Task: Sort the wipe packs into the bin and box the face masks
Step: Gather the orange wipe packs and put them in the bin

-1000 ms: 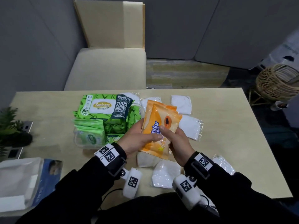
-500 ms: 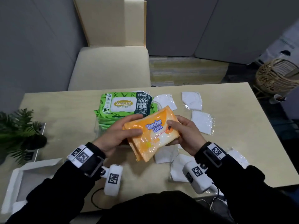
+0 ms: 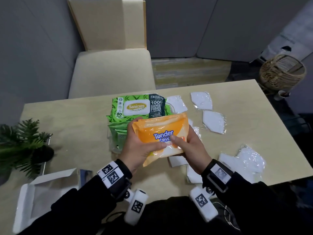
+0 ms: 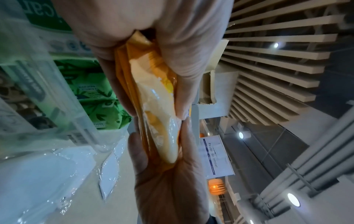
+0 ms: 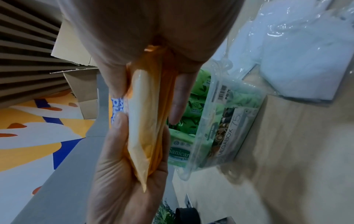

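Note:
Both hands hold an orange "Tender Love" wipe pack (image 3: 162,133) above the table, just in front of the clear plastic bin (image 3: 112,141). My left hand (image 3: 142,145) grips its left side, thumb on top; my right hand (image 3: 188,145) grips its right side. The pack (image 4: 159,97) shows edge-on in the left wrist view and likewise (image 5: 147,121) in the right wrist view. Green Sanicare wipe packs (image 3: 138,106) fill the bin (image 5: 229,125). Several white face masks in clear wrappers (image 3: 214,122) lie on the table to the right. An open white box (image 3: 30,200) sits at the near left.
A potted green plant (image 3: 22,143) stands at the table's left edge. A beige chair (image 3: 111,72) faces the far side of the table (image 3: 254,133). A wicker basket (image 3: 282,72) sits on the floor at the far right.
The orange pack has turned from upright to level and moved toward the bin. My head view has shifted, so the white box and plant sit further in.

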`<state>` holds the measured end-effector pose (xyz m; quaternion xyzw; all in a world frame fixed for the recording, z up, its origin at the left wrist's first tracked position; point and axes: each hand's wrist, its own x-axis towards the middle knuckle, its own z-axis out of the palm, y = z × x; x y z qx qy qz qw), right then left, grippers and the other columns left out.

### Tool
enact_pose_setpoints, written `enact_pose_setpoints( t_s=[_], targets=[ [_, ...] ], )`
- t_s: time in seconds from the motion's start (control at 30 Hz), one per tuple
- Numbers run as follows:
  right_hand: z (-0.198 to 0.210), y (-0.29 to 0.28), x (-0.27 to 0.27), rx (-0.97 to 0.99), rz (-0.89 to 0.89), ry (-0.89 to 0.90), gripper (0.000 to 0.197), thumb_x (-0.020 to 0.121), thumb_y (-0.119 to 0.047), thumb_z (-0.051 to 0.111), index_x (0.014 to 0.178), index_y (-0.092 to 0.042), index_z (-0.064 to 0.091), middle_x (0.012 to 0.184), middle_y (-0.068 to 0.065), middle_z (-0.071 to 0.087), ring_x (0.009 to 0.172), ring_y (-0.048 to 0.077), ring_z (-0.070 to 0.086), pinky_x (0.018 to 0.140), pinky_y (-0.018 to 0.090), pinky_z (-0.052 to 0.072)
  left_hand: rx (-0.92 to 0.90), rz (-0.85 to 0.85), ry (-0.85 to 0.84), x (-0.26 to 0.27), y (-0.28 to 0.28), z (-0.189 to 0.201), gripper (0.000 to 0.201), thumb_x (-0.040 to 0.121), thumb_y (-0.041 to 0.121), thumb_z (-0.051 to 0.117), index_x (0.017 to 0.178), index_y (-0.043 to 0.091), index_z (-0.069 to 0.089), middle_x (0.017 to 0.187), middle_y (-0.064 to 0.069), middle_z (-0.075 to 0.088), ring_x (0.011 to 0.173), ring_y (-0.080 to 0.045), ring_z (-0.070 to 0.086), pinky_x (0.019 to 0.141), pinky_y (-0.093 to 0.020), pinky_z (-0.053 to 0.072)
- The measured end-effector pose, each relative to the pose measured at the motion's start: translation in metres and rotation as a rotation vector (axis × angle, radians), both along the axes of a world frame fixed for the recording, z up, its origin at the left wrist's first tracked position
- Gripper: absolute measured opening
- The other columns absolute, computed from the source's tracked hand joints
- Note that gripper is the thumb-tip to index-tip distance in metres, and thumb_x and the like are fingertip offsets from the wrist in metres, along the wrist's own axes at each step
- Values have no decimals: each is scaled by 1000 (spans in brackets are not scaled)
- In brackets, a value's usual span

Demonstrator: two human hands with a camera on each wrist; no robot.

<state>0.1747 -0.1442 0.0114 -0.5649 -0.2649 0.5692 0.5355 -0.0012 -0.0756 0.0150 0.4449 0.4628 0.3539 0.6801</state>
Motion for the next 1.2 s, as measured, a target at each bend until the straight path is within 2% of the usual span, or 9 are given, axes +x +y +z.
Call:
enact_pose_setpoints(
  t_s=[0.2, 0.3, 0.43, 0.53, 0.6, 0.7, 0.83, 0.97, 1.2],
  targets=[
    [9, 3, 7, 94, 6, -77, 52, 84, -15, 80, 131, -12, 60, 121, 18, 73, 112, 41, 69, 97, 61, 54, 52, -124, 53, -11, 19, 15, 94, 47, 0, 92, 128, 22, 48, 119, -5, 67, 97, -9, 73, 75, -26, 60],
    [39, 16, 16, 174, -24, -248, 53, 75, -9, 89, 122, -9, 63, 111, 14, 75, 96, 27, 72, 88, 50, 59, 129, -238, 133, -21, 44, 32, 92, 43, 18, 100, 122, 26, 54, 118, -7, 67, 99, -14, 71, 78, -32, 60],
    [95, 47, 35, 337, 97, -696, 54, 69, -30, 95, 115, -20, 68, 97, -1, 74, 85, 18, 70, 76, 34, 57, 440, -250, 405, -23, 65, 63, 80, 43, 51, 96, 113, 30, 62, 107, 3, 72, 93, -10, 68, 80, -30, 56],
    [131, 71, 41, 424, 320, -1095, 60, 70, -39, 92, 122, -22, 68, 101, -6, 75, 88, 11, 68, 79, 34, 55, 683, -297, 691, -17, 72, 78, 82, 53, 57, 95, 122, 32, 57, 99, 13, 70, 89, -10, 66, 77, -31, 53],
    [139, 87, 38, 453, 497, -1227, 60, 70, -37, 91, 123, -23, 67, 103, -5, 75, 89, 11, 68, 80, 33, 53, 791, -356, 867, -12, 70, 72, 74, 61, 60, 91, 121, 29, 60, 99, 6, 72, 87, -16, 65, 75, -32, 49],
    [123, 103, 33, 461, 699, -1277, 57, 70, -38, 90, 120, -25, 66, 87, -14, 69, 75, 3, 62, 68, 24, 49, 748, -375, 1058, -9, 61, 48, 64, 60, 77, 77, 96, 24, 72, 92, -2, 70, 86, -23, 64, 80, -36, 52],
    [90, 101, 41, 414, 735, -1243, 60, 69, -37, 91, 122, -23, 67, 74, -21, 61, 66, 0, 59, 63, 17, 43, 736, -379, 1217, 0, 45, 21, 78, 57, 89, 70, 101, 24, 70, 96, -1, 60, 99, -26, 55, 92, -39, 41],
    [81, 97, 52, 396, 763, -1232, 61, 70, -38, 90, 124, -26, 65, 91, -12, 71, 75, 8, 62, 71, 25, 51, 882, -289, 1160, 9, 38, 20, 76, 56, 84, 74, 101, 24, 66, 86, 8, 45, 100, -24, 52, 91, -41, 35],
    [59, 75, 73, 503, 677, -1164, 60, 70, -39, 92, 122, -22, 67, 92, -18, 68, 79, 1, 58, 71, 18, 48, 1162, -293, 1075, 14, 35, 7, 79, 55, 76, 74, 112, 25, 51, 83, 5, 65, 86, -18, 54, 79, -37, 26]
  ],
)
